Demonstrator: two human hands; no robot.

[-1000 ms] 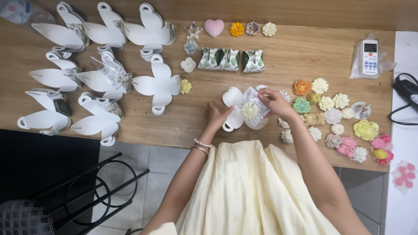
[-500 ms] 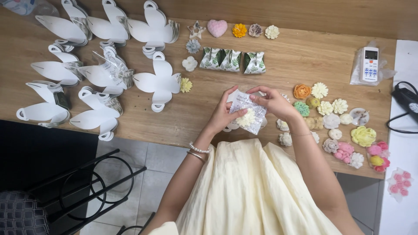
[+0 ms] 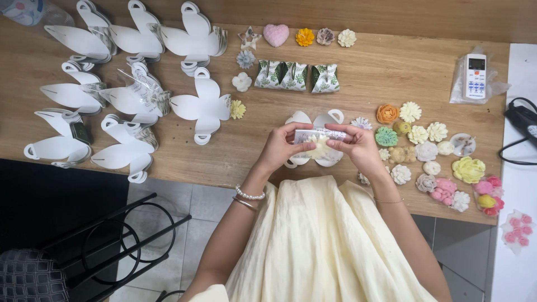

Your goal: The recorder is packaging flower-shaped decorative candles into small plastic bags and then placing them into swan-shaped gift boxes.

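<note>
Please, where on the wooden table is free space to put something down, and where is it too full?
Bare wood lies between the leaf-print packets and the white remote, also between the unfolded white box blank and the left hand. The left stacks of blanks and the flower shapes beside the right hand are crowded.

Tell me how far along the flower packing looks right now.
Done: three folded leaf-print packets sit in a row at the back of the table. In hand: the left hand and right hand hold a clear wrapper around a cream flower, above an unfolded white box blank. Left: many loose flowers at the right and stacks of flat blanks at the left.
</note>
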